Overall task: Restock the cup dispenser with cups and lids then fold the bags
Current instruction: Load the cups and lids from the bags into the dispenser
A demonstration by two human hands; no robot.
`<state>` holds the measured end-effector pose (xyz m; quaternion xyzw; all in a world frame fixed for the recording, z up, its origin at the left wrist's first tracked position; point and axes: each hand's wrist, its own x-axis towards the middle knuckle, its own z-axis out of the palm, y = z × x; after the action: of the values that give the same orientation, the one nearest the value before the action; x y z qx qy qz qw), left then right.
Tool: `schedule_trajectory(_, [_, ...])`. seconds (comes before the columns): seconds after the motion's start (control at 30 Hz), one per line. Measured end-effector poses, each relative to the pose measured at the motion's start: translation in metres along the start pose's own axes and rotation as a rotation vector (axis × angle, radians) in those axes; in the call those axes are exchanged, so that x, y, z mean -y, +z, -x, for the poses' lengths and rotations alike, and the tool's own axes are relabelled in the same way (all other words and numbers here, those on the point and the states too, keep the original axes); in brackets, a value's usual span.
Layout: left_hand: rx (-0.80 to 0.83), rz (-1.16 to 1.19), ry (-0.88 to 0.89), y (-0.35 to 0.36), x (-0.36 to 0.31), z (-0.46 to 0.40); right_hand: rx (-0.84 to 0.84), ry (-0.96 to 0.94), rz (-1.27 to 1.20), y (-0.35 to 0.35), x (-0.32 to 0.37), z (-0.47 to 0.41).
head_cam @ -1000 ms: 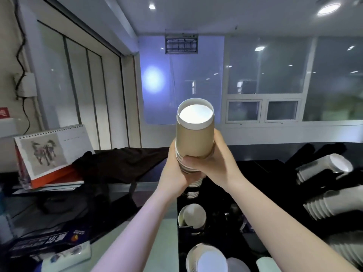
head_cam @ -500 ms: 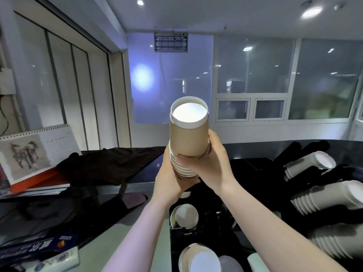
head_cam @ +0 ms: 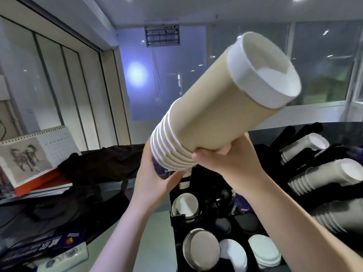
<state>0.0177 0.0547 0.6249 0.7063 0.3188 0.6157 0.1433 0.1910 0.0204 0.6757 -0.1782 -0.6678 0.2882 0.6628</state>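
Cups (head_cam: 212, 114), a nested brown stack, tilt toward the upper right of the frame. Right hand (head_cam: 231, 165) fingers clasp the stack's underside; left hand (head_cam: 155, 177) cups its lower end, grip partly hidden. Dispenser (head_cam: 196, 228) sits below at lower centre.

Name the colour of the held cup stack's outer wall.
Tan kraft brown, white at the base; cup stack, head view.

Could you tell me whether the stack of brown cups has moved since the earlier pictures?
Yes. The stack of brown cups has tipped from upright toward the right, top end now over the window.
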Motion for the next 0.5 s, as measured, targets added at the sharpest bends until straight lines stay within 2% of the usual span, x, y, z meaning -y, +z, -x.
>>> schedule_trajectory(0.2, [0.170,0.199,-0.069,-0.013,-0.015,0.038,0.150,0.181,0.050,-0.001,-0.004,0.027])
schedule_trajectory(0.33, [0.163,0.184,-0.082,-0.011,-0.011,0.049,0.201,0.259,0.133,0.004,-0.009,0.038])
schedule_trajectory(0.4, [0.159,0.127,-0.131,-0.009,-0.005,0.052,0.174,0.233,0.178,0.006,-0.011,0.040])
schedule_trajectory(0.5, [0.211,0.061,-0.189,-0.007,0.007,0.057,0.037,0.169,0.113,0.004,-0.010,0.040])
